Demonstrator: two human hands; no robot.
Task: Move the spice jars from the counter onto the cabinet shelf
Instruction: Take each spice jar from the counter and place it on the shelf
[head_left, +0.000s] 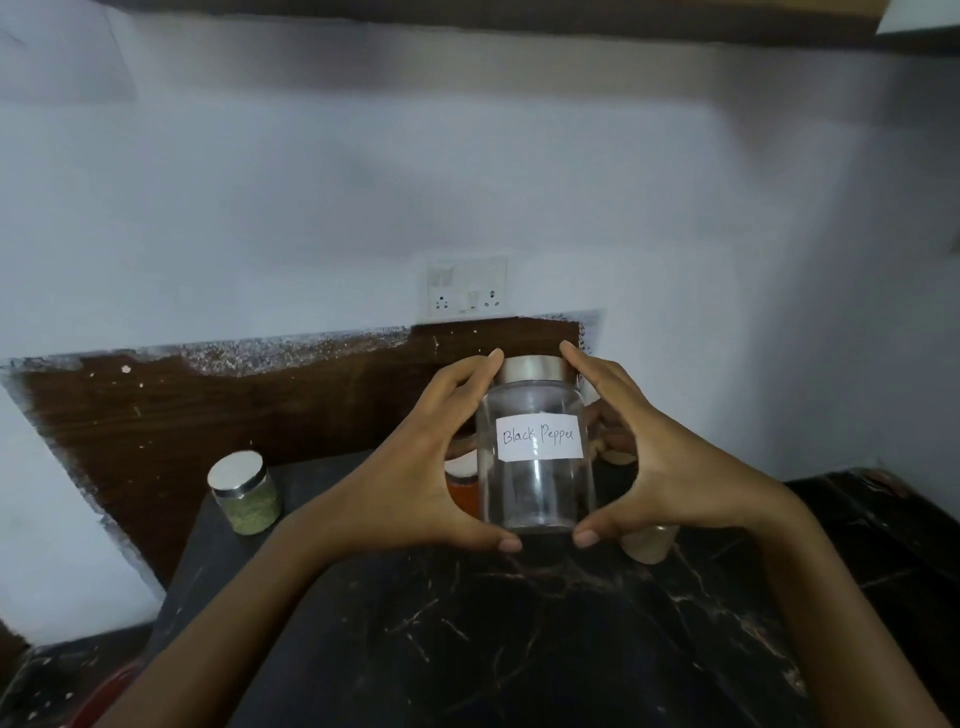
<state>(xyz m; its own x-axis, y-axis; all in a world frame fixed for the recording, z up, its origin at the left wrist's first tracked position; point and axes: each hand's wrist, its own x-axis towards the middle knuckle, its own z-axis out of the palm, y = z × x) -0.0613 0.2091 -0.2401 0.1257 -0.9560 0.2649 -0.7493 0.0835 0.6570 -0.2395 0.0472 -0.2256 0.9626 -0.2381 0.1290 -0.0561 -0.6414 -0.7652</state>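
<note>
Over veined marble (519, 649), left hand (415, 467) and right hand (670, 467) clasp a round glass jar (535, 493).

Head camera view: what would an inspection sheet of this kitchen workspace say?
Surface: black marbled counter.
Job's things: Black Pepper jar, clear, metal lid, upright; green-powder jar standing left; orange jar and pale jar partly hidden behind hands.
Clutter: red thing at lower-left edge, unclear.
Grippers: left hand and right hand both grip the Black Pepper jar.
Cables: nothing seen.
Surroundings: white wall, wall socket, brown backsplash.
</note>
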